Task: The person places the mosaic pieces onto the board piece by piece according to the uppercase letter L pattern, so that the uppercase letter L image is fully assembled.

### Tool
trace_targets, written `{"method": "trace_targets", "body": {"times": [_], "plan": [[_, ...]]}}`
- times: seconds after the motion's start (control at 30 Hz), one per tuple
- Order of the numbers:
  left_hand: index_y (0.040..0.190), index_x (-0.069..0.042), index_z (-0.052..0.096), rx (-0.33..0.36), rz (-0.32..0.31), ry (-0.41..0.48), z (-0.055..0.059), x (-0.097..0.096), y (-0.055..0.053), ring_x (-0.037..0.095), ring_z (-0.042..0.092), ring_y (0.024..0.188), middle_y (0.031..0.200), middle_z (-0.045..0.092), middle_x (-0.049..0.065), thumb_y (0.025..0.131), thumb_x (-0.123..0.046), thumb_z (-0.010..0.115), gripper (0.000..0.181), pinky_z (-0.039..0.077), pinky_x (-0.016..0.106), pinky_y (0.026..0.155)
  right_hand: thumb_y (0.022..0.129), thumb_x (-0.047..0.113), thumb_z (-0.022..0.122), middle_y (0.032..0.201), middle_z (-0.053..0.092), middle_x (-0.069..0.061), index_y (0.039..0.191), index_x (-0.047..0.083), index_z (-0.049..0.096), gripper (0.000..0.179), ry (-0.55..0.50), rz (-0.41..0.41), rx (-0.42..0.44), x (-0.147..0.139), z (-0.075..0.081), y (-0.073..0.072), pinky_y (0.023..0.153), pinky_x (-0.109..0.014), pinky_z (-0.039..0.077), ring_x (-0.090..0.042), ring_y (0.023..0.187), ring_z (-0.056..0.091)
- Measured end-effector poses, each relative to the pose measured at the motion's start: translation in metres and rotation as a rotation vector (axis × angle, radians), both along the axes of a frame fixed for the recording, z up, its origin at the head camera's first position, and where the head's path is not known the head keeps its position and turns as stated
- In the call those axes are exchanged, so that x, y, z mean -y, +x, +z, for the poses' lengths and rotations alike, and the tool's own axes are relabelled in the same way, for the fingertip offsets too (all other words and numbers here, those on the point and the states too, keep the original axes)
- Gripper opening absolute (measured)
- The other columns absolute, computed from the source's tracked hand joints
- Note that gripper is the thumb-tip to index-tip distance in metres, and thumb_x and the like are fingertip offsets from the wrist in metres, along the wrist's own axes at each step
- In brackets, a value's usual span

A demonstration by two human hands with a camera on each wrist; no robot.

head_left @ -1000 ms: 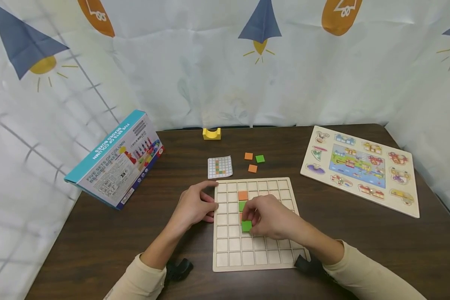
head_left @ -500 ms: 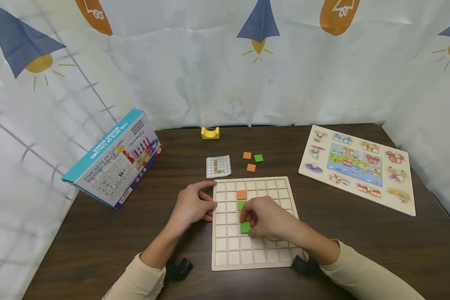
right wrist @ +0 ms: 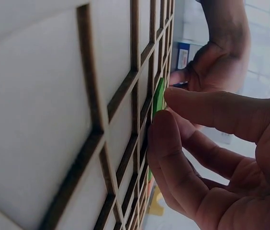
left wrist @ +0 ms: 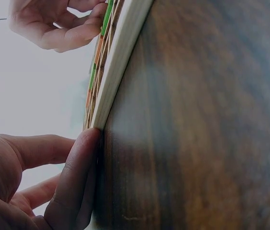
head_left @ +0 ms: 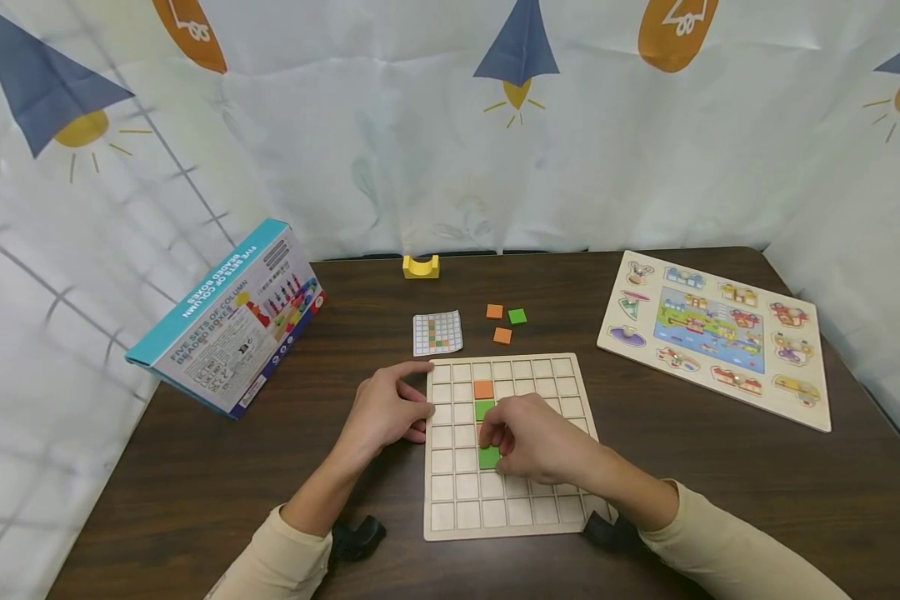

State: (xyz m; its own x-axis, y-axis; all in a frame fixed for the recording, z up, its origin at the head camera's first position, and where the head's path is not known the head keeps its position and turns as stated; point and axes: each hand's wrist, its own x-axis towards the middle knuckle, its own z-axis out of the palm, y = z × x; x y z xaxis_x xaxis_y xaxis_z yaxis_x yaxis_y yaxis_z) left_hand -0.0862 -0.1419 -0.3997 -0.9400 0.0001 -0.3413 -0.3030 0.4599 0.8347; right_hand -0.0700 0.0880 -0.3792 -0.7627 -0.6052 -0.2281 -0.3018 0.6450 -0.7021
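Note:
My right hand (head_left: 543, 437) is over the wooden grid board (head_left: 525, 517), thumb and fingertips pinching a green square tile (head_left: 489, 457) that lies at one of the cells. In the right wrist view that green tile (right wrist: 158, 101) is slightly tilted, its edge by the fingertips. Above it in the same column are an orange tile (head_left: 483, 389), a green tile (head_left: 483, 409) and another orange tile, mostly hidden by my fingers. My left hand (head_left: 386, 412) touches the board's left edge with thumb and index finger; the left wrist view shows a digit against the wooden edge (left wrist: 120, 62).
Behind the board lie a small pattern card (head_left: 437, 333), two loose orange tiles (head_left: 502, 335) and a loose green tile (head_left: 517, 316). A yellow curved block (head_left: 421, 267) stands at the table's back edge. A picture puzzle (head_left: 712, 333) lies right, a toy box (head_left: 232, 321) left.
The pinched green tile has shifted slightly toward me and down into line with its column. The left hand stays at the board's edge; the whole head view has shifted a little.

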Motion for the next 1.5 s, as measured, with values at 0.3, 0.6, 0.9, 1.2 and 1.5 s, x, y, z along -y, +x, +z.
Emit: {"method": "trace_targets", "body": {"times": [0.3, 0.6, 0.9, 1.2, 1.5], "plan": [[0.141, -0.019, 0.064, 0.029, 0.015, 0.003, 0.000, 0.000, 0.000, 0.020, 0.071, 0.057, 0.093, 0.068, 0.014, 0.086, 0.002, 0.078, 0.060, 0.064, 0.037, 0.052, 0.073, -0.008, 0.082, 0.077, 0.065, 0.002, 0.086, 0.011, 0.073, 0.025, -0.009, 0.027, 0.001, -0.002, -0.002, 0.001, 0.064, -0.022, 0.052, -0.011, 0.071, 0.058], [0.141, -0.018, 0.064, 0.025, -0.003, 0.004, -0.001, -0.001, -0.001, 0.019, 0.071, 0.057, 0.094, 0.068, 0.014, 0.086, 0.001, 0.077, 0.060, 0.064, 0.037, 0.052, 0.074, -0.004, 0.083, 0.077, 0.067, 0.006, 0.087, 0.014, 0.075, 0.024, -0.007, 0.012, -0.020, -0.004, -0.002, -0.002, 0.064, -0.023, 0.053, -0.010, 0.072, 0.060], [0.141, -0.019, 0.063, 0.024, 0.003, -0.005, -0.001, 0.002, 0.000, 0.020, 0.071, 0.057, 0.094, 0.067, 0.014, 0.086, 0.001, 0.078, 0.060, 0.064, 0.037, 0.052, 0.075, -0.003, 0.084, 0.078, 0.068, 0.003, 0.088, 0.012, 0.075, 0.022, -0.031, 0.001, -0.045, -0.009, -0.001, -0.007, 0.063, -0.021, 0.052, -0.008, 0.071, 0.059], [0.141, -0.019, 0.063, 0.021, 0.000, -0.001, 0.001, 0.000, 0.000, 0.020, 0.071, 0.057, 0.094, 0.067, 0.014, 0.086, 0.001, 0.078, 0.060, 0.064, 0.037, 0.052, 0.077, -0.002, 0.083, 0.079, 0.067, 0.004, 0.089, 0.012, 0.076, 0.020, -0.012, -0.056, -0.039, -0.018, 0.004, -0.021, 0.067, -0.023, 0.053, -0.009, 0.072, 0.060], [0.141, -0.019, 0.063, 0.017, 0.001, 0.010, -0.001, 0.000, 0.000, 0.019, 0.071, 0.056, 0.093, 0.067, 0.014, 0.086, 0.001, 0.078, 0.060, 0.064, 0.037, 0.051, 0.081, 0.003, 0.082, 0.087, 0.070, 0.001, 0.098, 0.011, 0.077, 0.019, 0.004, -0.146, -0.039, -0.034, 0.014, -0.043, 0.072, -0.029, 0.054, -0.012, 0.078, 0.063]]}}
